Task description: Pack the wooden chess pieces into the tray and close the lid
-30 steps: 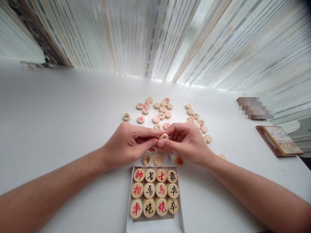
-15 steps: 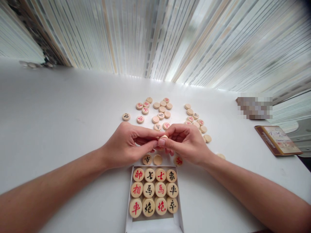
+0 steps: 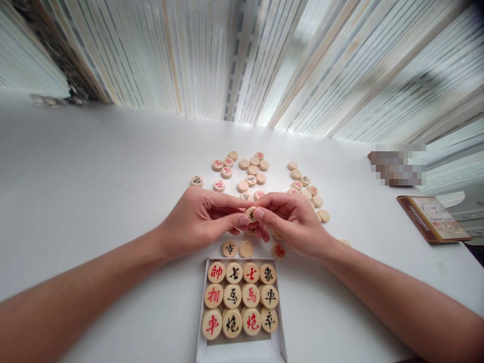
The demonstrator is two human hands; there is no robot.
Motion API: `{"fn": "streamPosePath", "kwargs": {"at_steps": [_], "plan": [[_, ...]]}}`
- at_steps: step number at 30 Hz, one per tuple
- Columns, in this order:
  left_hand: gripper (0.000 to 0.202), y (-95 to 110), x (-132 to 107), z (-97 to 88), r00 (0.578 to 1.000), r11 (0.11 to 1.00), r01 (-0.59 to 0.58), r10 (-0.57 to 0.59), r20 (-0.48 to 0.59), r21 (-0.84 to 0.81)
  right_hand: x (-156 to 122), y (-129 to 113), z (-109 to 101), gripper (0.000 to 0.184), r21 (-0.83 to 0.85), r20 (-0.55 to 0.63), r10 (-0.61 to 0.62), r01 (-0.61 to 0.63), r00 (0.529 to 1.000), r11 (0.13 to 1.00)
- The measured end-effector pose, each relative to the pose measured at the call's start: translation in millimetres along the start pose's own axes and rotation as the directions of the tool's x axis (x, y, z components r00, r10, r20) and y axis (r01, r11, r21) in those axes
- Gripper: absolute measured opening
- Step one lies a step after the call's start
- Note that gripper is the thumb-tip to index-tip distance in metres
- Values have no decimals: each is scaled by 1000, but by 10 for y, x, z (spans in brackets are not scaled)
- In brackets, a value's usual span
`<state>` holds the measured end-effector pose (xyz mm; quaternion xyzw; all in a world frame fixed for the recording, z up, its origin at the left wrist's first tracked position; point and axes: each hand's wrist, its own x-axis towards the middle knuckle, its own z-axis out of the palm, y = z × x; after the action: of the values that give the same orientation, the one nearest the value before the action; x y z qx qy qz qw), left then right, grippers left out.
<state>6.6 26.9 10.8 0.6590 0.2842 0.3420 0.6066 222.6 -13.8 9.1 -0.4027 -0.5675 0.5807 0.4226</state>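
Between my two hands, above the table, is a round wooden Chinese chess piece (image 3: 250, 215) with a black character partly covered by a thumb. My left hand (image 3: 206, 214) pinches it from the left, and my right hand (image 3: 289, 219) pinches it from the right, thumb on its face. Below them stands a white box (image 3: 242, 350) with rows of pieces, red and black characters facing up; its near end shows bare bottom. Between hands and box lie a black-marked piece (image 3: 230, 248), a blank-faced piece (image 3: 246, 249) and a red-marked piece (image 3: 279, 250).
Loose chess pieces (image 3: 253, 170) are scattered beyond my hands, some face down. More pieces (image 3: 306, 194) lie to the right. A brown card box (image 3: 434, 217) and a blurred-out object (image 3: 395, 166) are at the right edge. Striped curtains (image 3: 204, 60) hang behind the white table (image 3: 94, 176).
The piece between my fingers has turned, so its black-marked face now shows where mostly its pale edge showed before. The hands stay in nearly the same place.
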Motion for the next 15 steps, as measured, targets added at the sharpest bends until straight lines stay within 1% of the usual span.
{"fn": "streamPosePath", "kwargs": {"at_steps": [4,8,11,15], "plan": [[27,1,42,-36,998,992,67,-66,19,-106,8,15,11,19,67,-15,8,-8,1000,998],[25,10,52,-42,994,984,108,-103,40,-143,6,28,49,34,91,-69,80,-74,994,993],[25,14,41,-27,994,986,109,-104,47,-127,-5,38,75,34,80,-96,111,-103,989,991],[26,5,32,-14,996,990,77,-71,56,-114,-15,22,94,35,54,-123,114,-108,986,993]]}}
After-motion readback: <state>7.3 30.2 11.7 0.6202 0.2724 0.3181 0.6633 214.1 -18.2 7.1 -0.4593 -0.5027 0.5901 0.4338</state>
